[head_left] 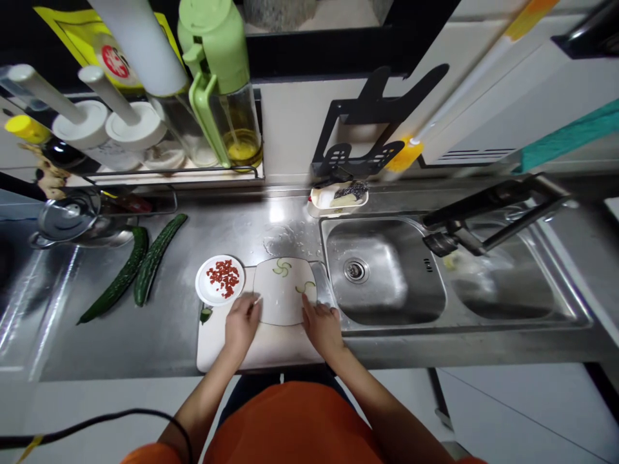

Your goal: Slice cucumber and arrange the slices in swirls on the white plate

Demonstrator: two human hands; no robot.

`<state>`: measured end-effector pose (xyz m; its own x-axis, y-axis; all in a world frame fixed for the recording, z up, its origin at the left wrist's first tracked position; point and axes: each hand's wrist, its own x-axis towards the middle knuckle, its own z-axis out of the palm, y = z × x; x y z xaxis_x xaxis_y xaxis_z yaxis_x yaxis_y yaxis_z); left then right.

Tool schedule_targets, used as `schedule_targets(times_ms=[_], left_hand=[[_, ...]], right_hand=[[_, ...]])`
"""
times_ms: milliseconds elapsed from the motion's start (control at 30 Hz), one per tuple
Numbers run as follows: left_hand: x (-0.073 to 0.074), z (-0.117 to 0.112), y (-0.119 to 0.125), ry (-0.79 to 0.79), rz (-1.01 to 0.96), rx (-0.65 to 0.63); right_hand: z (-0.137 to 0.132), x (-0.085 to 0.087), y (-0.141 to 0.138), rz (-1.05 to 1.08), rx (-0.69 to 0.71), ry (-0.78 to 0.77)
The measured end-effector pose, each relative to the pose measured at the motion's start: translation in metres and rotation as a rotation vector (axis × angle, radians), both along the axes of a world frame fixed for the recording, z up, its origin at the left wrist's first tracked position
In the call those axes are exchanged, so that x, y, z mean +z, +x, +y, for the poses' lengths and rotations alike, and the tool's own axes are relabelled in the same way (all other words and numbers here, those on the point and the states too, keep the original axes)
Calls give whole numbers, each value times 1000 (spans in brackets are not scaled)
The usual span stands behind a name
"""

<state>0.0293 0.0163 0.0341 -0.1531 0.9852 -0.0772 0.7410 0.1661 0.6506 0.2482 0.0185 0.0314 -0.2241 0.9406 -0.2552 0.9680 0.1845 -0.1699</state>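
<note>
Forearms (209, 386) angled inward; left hand (241, 327) fingers (244, 303) curled, right hand (323, 328) index finger (306, 307) extended.

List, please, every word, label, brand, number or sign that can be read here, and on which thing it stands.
No text can be read with certainty.
Yellow bag: pale mark on a red round emblem, too blurred to read.
Left white-lidded jar on the rack: faint marks on its side, too blurred to read.
</note>
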Motion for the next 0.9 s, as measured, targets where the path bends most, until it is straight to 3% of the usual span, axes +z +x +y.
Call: schedule_targets(times_ms=[100,200,900], left_hand=[[-5,-17,-23,-48,48,113],[-11,-26,-31,-82,86,166],[-18,-20,-22,-102,22,276]], right_hand=[[-7,0,-8,26,48,-34],[-12,0,-16,47,88,-67],[-19,1,-29,54,105,-91]])
